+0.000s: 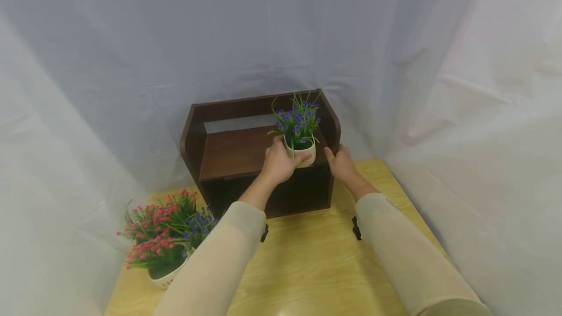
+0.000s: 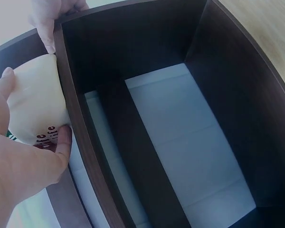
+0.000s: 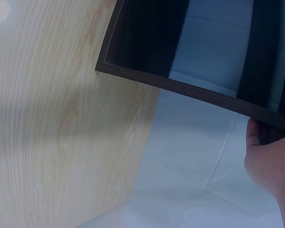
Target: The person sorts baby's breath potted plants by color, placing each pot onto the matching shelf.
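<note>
My left hand (image 1: 281, 162) grips a white pot (image 1: 304, 152) of blue-purple artificial flowers (image 1: 298, 120) at the right end of the dark brown shelf's (image 1: 232, 152) upper board. In the left wrist view its thumb and fingers span the pot (image 2: 38, 99), which has dark lettering and sits right at the board's front edge. The right hand (image 1: 344, 164) holds the shelf's right side panel, thumb toward the front and the other fingers on the outer side. From the right wrist view, that hand (image 3: 270, 159) is at the panel's edge, its fingers partly hidden.
Pots of pink flowers (image 1: 153, 230) and blue flowers (image 1: 199, 226) stand at the left of the wooden table (image 1: 298, 267), partly behind my left sleeve. Below the upper board the shelf has an open compartment (image 2: 171, 133). Pale sheeting (image 1: 263, 38) hangs behind and on both sides.
</note>
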The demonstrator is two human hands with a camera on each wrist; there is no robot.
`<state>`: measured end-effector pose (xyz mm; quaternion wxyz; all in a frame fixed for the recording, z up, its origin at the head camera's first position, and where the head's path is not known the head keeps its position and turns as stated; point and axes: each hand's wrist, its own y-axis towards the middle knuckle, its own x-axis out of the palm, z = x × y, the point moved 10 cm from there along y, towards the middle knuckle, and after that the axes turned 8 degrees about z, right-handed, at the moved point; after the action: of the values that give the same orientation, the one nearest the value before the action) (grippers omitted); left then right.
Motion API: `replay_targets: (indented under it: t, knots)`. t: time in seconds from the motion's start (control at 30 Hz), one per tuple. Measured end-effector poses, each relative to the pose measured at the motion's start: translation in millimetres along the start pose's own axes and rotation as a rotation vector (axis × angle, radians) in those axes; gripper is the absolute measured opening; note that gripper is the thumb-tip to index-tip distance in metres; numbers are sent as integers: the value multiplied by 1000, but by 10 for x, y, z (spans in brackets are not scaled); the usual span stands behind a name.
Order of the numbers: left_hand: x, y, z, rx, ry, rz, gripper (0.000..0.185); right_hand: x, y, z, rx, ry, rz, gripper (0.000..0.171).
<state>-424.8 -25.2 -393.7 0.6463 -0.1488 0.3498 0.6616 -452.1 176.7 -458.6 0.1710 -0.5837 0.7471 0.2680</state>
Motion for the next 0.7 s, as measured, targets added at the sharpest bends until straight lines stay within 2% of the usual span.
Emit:
replay_targets:
  t: [0.37, 0.7]
  knots:
    - [18, 160, -2, 31, 46, 14, 96, 59, 10, 9, 22, -7, -6, 59]
    - [35, 297, -110, -17, 33, 28, 99, 105, 32, -3, 15, -11, -6, 58]
